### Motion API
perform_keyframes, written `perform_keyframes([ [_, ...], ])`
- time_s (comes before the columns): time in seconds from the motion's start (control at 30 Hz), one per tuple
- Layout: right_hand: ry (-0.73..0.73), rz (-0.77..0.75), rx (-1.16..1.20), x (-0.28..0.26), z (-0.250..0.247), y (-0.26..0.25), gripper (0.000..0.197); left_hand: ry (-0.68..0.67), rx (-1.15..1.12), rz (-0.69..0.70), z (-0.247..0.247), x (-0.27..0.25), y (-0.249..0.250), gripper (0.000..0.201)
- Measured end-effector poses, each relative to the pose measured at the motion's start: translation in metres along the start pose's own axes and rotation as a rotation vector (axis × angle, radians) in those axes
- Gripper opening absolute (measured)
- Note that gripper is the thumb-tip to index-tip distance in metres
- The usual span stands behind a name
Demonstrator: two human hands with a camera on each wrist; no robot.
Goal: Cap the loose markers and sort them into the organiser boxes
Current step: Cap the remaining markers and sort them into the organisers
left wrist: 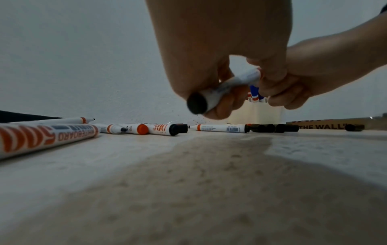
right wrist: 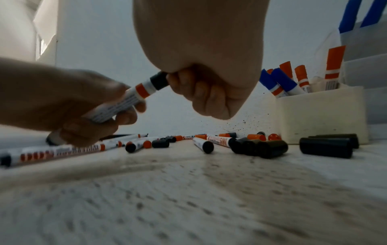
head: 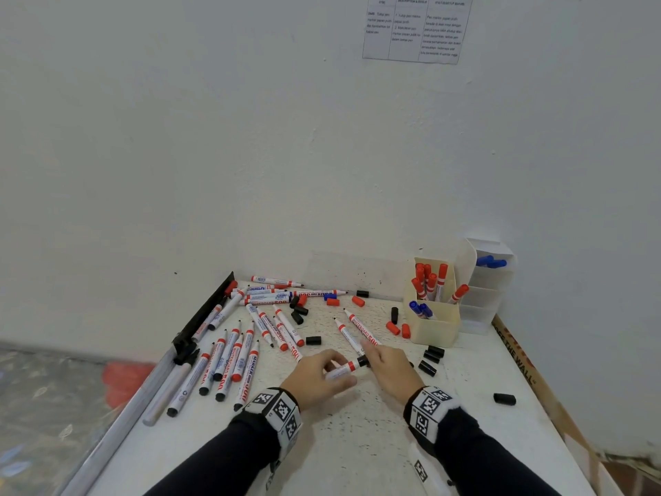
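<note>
White speckled tabletop (head: 357, 442) against a plain wall, lit evenly. The marker (right wrist: 125, 101) you're working sits off the surface btwn both hands, roughly centre-front of the table. Your left hand (head: 314, 379) is curled round the barrel, prob. to steady it; your right hand (head: 388, 370) pinches the black cap (right wrist: 159, 81) at the tip end, fingers bunched on it. Judged: cap is being pressed home; can't tell if it's fully seated. Marker is white-bodied w/ an orange-red band behind the cap and a black end plug facing the left wrist cam. Print on barrel blurred.

Outward: spare black caps (head: 431, 359) lie just right of your hands, red caps (head: 397, 329) nearer the cream organiser box (head: 434, 331), which holds red- and blue-capped markers upright. Uncapped markers (head: 229, 363) are strewn to the left, so plenty remains.
</note>
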State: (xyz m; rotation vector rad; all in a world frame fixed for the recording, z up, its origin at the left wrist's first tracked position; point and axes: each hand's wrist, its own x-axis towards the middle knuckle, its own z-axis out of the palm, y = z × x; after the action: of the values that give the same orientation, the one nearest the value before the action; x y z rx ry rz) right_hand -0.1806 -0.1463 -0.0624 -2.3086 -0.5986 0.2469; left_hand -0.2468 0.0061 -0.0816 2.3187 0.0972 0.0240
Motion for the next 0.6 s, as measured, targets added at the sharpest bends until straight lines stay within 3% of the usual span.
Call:
perform_keyframes([
  [0.1, 0.045, 0.007, 0.029, 0.002, -0.001, -0.006, 0.051, -0.039, 0.109, 0.044, 0.0, 0.0, 0.004, 0.025],
  [0.17, 0.059, -0.005, 0.091, 0.006, -0.001, -0.011, 0.049, -0.071, 0.058, 0.028, 0.002, -0.001, 0.011, 0.028],
  [0.3, 0.111, -0.102, 0.213, 0.014, -0.007, -0.02, 0.046, -0.269, -0.615, -0.196, 0.001, 0.0, 0.031, 0.045],
  [0.37, 0.123, -0.139, 0.27, 0.016, -0.014, -0.021, 0.045, -0.348, -0.742, -0.214, -0.004, 0.007, 0.035, 0.048],
  [0.47, 0.094, -0.177, 0.248, 0.019, -0.032, -0.02, 0.04, -0.403, -0.755, -0.206, -0.01, 0.02, 0.047, 0.048],
  [0.6, 0.077, -0.241, 0.103, 0.029, -0.064, -0.018, 0.025, -0.27, -0.49, -0.114, -0.004, 0.034, 0.066, 0.047],
])
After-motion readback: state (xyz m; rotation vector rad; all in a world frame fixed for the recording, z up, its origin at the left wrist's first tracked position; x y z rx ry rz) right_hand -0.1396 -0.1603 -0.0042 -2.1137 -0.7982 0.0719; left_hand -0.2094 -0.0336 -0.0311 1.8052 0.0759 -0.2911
